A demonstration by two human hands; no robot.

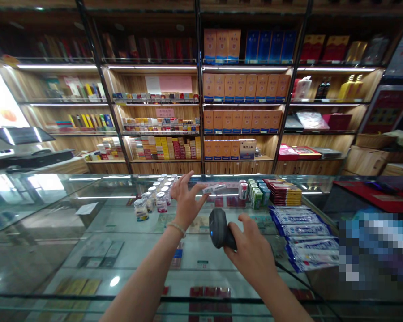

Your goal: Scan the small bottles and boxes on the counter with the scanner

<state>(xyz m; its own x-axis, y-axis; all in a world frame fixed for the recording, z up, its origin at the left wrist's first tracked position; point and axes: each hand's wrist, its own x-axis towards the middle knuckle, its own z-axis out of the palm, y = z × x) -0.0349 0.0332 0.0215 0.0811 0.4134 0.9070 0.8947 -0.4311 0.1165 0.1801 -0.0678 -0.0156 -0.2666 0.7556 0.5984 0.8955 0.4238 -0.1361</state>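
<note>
Pinched a small barcoded pack [214, 188] between left hand [187, 201] thumb and forefinger, above a glass counter [137, 252].
Gripped a black scanner [217, 228] in right hand [251, 246] fingers, below the pinched ones; had lidded jars [161, 202] left of left fingers, blue-and-white packets [302, 229] right of right fingers.

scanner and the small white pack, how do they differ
The scanner is dark and bulky with a lit blue spot; the white pack is slim and shows a barcode. The right hand wraps the scanner's handle, while the left hand pinches the white pack by one end. Both are held.
</note>
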